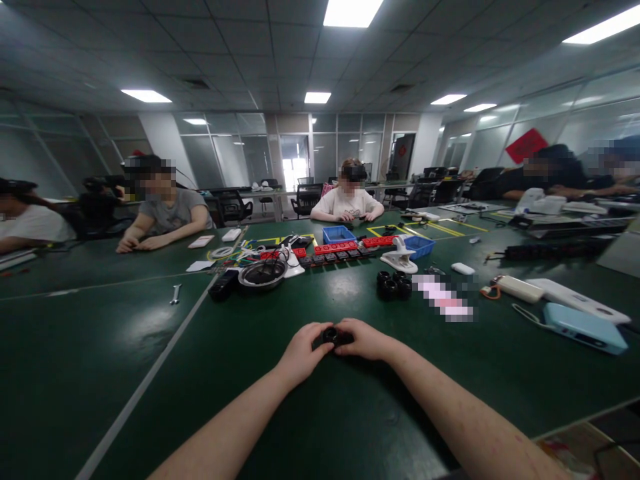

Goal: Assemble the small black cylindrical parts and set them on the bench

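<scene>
two hands (334, 339) on one black piece

the left hand (304, 348) and the right hand (367, 340) meet over the near part of the green table (225, 380). both are closed on the black piece (331, 335), a small round thing with a hollow top, pinched between the fingertips of the two hands; whether its underside touches the table, i cannot tell.

beyond the hands, to the right, lies a light-blue box (583, 325) with a strap, and just past it a long white case (577, 300). a wrench (175, 294) lies by itself on the left. a tight cluster of black rounds (394, 285) stands ahead and right of the hands, next to a blurred pink item (445, 297).

farther off, a dark disc (263, 273) with a pale rim lies left of the red strips (336, 247), and a white clip (400, 259) stands near their right end. two blue trays (339, 234) sit by the strips.

across the table sits a person in a white top (347, 202); a person in grey (175, 217) leans on it at left.
</scene>
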A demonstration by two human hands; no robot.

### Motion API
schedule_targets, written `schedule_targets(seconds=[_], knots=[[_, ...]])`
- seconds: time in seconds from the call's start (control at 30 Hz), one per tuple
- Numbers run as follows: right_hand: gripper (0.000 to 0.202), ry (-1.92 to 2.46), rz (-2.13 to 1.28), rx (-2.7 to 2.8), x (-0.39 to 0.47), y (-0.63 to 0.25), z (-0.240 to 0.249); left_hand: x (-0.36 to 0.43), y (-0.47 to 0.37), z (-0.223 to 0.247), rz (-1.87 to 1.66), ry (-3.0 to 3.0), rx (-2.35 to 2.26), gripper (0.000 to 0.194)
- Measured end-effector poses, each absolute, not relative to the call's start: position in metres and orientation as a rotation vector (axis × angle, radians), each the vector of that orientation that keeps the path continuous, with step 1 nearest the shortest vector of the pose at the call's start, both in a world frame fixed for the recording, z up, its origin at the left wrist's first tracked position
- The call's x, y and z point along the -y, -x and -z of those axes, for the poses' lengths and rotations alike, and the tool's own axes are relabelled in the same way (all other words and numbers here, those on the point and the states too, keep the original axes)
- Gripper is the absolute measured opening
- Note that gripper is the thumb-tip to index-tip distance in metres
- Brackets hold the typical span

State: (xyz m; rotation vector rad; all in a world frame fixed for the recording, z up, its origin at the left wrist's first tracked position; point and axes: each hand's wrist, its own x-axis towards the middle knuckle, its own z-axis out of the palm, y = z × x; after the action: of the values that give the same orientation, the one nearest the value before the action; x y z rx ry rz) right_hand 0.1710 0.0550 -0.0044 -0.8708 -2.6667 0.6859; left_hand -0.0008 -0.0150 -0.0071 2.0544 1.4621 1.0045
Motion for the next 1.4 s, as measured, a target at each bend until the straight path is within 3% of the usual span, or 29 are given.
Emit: schedule_targets(seconds=[0.1, 0.33, 0.53, 0.7, 0.87, 1.07, 1.27, 1.4], knots=[[0.024, 0.945, -0.673, 2.652, -0.051, -0.168, 0.004, 0.015, 0.000, 0.008, -1.007, -2.035, -1.503, 0.032], [0.030, 1.261, -0.137, 2.638, -0.034, -0.150, 0.009, 0.014, -0.007, 0.016, -1.088, -1.938, -1.697, 0.024], [0.043, 1.084, -0.353, 2.635, -0.040, -0.160, 0.007, 0.015, -0.004, 0.011, -1.047, -1.987, -1.576, 0.026], [0.019, 0.841, -0.659, 2.671, -0.055, -0.171, 0.007, 0.014, 0.000, 0.008, -1.024, -1.999, -1.512, 0.031], [0.022, 0.934, -0.667, 2.639, -0.056, -0.170, 0.012, 0.014, -0.003, 0.010, -1.026, -1.982, -1.575, 0.029], [0.034, 1.202, -0.340, 2.559, -0.042, -0.154, 0.014, 0.013, -0.006, 0.012, -1.063, -1.943, -1.692, 0.022], [0.050, 1.095, -0.357, 2.614, -0.040, -0.159, 0.009, 0.013, -0.001, 0.011, -1.027, -2.001, -1.581, 0.030], [0.033, 0.877, -0.551, 2.705, -0.050, -0.171, 0.005, 0.014, 0.002, 0.009, -0.994, -2.040, -1.512, 0.033]])
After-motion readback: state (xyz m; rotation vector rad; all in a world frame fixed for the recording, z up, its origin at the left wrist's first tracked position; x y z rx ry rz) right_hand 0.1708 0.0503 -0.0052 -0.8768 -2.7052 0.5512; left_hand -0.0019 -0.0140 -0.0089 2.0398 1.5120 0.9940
